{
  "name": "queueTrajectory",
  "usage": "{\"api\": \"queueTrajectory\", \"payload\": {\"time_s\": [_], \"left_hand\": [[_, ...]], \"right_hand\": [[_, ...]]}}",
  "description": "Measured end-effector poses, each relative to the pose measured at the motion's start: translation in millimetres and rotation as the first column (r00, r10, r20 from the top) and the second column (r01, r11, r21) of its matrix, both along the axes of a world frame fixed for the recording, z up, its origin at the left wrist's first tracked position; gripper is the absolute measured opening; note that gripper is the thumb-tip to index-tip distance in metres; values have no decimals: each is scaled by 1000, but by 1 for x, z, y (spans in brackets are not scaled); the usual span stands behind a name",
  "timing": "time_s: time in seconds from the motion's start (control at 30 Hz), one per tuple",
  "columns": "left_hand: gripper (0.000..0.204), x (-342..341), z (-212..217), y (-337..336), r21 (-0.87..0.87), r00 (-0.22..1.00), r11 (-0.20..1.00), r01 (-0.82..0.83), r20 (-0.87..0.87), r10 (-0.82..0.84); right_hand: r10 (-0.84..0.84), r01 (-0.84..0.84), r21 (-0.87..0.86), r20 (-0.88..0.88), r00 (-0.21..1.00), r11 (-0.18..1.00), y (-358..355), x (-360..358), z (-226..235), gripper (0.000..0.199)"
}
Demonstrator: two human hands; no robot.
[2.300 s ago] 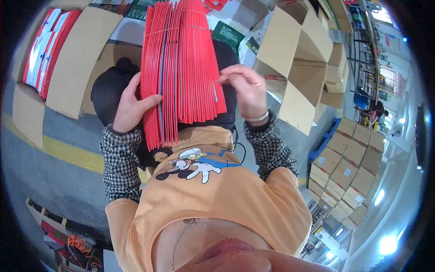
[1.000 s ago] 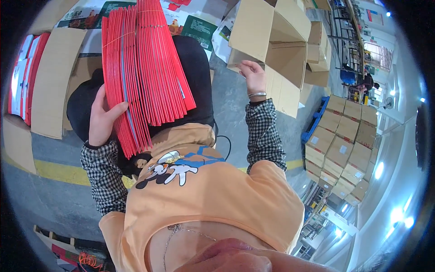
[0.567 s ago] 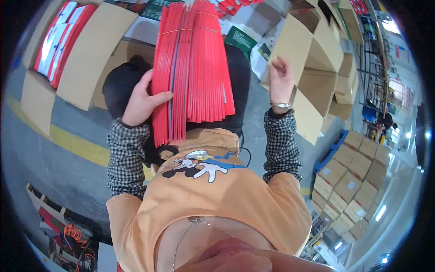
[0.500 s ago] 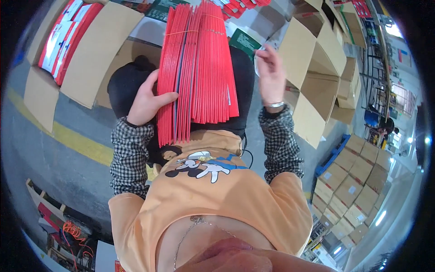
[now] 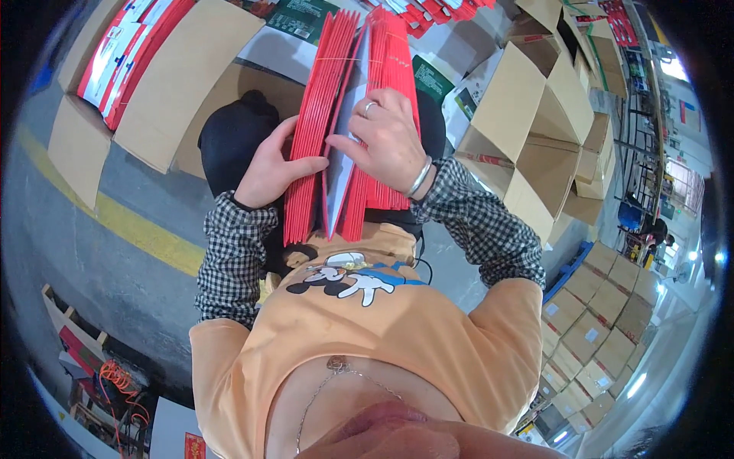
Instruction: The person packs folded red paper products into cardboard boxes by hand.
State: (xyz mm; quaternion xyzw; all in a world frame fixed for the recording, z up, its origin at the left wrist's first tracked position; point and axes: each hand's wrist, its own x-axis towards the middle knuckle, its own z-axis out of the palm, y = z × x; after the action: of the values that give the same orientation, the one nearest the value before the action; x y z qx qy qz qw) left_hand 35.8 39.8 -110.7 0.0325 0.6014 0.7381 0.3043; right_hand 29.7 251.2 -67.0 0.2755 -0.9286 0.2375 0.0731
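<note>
Across my lap stands a thick stack of thin red folders (image 5: 306, 145), edges up, with a thin band across the far part. My left hand (image 5: 271, 170) is wrapped round the left side of the stack, thumb on its near edges. Over the middle, my right hand (image 5: 388, 141) has its fingers bent onto the folders and its thumb at a gap. Inside that gap a pale white-grey face (image 5: 353, 103) shows between the parted folders. The right hand's fingertips are partly hidden.
An open carton (image 5: 164, 99) with red and white packs (image 5: 126, 57) stands at the left. Open empty cartons (image 5: 535, 149) are at the right. Green printed boxes (image 5: 294, 19) and more red pieces (image 5: 436, 14) lie beyond the stack. Stacked cartons (image 5: 592, 325) stand farther right.
My right hand has come in from the right onto the stack. The folders have parted in the middle, baring a pale face. The left hand keeps its grip.
</note>
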Motion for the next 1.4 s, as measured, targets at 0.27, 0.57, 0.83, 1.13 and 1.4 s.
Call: {"api": "queueTrajectory", "payload": {"time_s": [0.27, 0.57, 0.83, 1.13, 1.4], "left_hand": [[70, 1, -1, 3, 14, 999, 1000, -4, 44, 3], [69, 1, -8, -3, -3, 1000, 1000, 21, 5, -21], [69, 4, -7, 3, 22, 999, 999, -30, -31, 31], [68, 2, -9, 1, 75, 1000, 997, 3, 22, -5], [64, 1, -8, -1, 25, 999, 999, 43, -14, -42]], "right_hand": [[-137, 137, -7, -11, 990, 991, -12, -1, -11, 30], [-220, 236, -234, 93, 971, 943, -13, 7, -10, 22], [-173, 180, -63, 96, 980, 982, -10, 7, -17, 27], [-192, 211, -161, 130, 973, 964, -9, 7, -21, 26], [-191, 214, -165, 146, 971, 963, -8, 8, -13, 24]]}}
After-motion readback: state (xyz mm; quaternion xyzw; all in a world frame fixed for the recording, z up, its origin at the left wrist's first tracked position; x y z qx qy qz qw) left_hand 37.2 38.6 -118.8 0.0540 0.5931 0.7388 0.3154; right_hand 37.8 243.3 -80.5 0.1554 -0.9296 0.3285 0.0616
